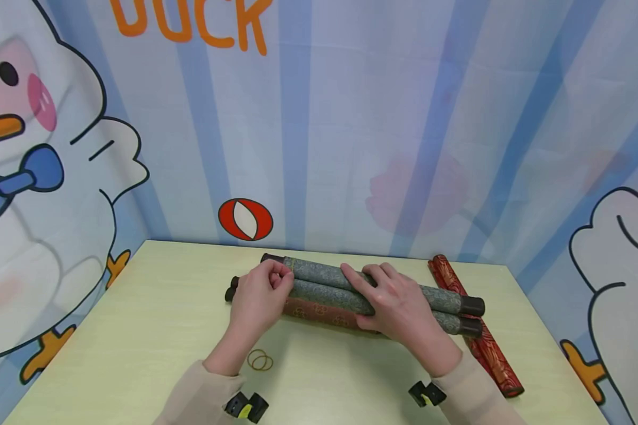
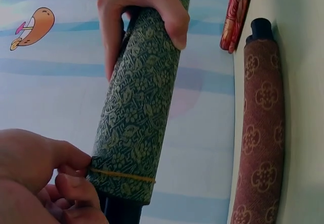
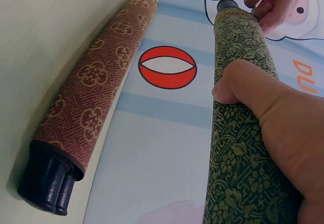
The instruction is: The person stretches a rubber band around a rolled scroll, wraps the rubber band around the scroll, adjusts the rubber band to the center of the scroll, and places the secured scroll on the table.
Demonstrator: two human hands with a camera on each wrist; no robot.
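Yellow rubber band (image 2: 124, 175) set crosswise at the green scroll's (image 2: 135, 102) left end, nearer the left hand (image 1: 260, 296).
The band is pinched between thumb and finger; the scroll, its long axis running left to right, is gripped near mid-length by the right hand (image 1: 401, 306).

The head view looks forward and down across the table (image 1: 149, 313) from above. Both wrist views look closely along the green scroll (image 2: 136, 102) from opposite ends, sharing the brown scroll (image 2: 263, 128) too.
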